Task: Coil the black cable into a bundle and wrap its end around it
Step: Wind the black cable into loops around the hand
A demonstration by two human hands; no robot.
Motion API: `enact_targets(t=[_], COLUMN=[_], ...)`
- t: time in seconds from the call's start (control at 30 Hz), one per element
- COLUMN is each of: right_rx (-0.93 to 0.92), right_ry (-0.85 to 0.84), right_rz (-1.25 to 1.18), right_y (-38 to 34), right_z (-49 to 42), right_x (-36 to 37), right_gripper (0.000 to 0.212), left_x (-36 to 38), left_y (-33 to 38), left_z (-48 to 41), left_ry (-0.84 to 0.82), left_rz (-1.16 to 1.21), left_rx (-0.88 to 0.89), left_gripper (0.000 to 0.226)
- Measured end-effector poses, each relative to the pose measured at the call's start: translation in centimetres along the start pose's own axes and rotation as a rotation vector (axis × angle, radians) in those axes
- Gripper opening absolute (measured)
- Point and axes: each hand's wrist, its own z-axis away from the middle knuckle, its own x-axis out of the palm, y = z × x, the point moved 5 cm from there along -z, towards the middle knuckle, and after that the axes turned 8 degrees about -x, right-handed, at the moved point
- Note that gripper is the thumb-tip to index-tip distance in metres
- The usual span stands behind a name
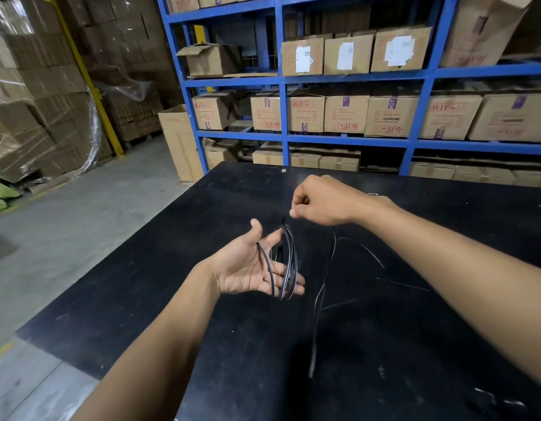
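The thin black cable is looped several times around the spread fingers of my left hand, which is held palm up above the black table. My right hand hovers just above and behind the loops, pinching the cable between thumb and fingers. From that pinch the cable runs down to the coil. A loose length of the cable trails over the table toward me, its end lying near my right forearm. More slack curves off to the right under my right arm.
Blue metal shelving stacked with cardboard boxes stands right behind the table. A tall carton sits on the floor at the shelf's left end. Wrapped pallets of boxes and grey concrete floor lie to the left.
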Motion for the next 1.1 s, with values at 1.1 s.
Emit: enact_targets(t=[1.1], right_rx=[0.157], right_ry=[0.119], right_rz=[-0.485], right_y=[-0.6], right_z=[4.8], right_x=[10.6], right_gripper=[0.026], left_x=[-0.1], left_y=[8.1], left_z=[3.1], left_ry=[0.188], left_rz=[0.393], left_rx=[0.444], left_gripper=[0.066])
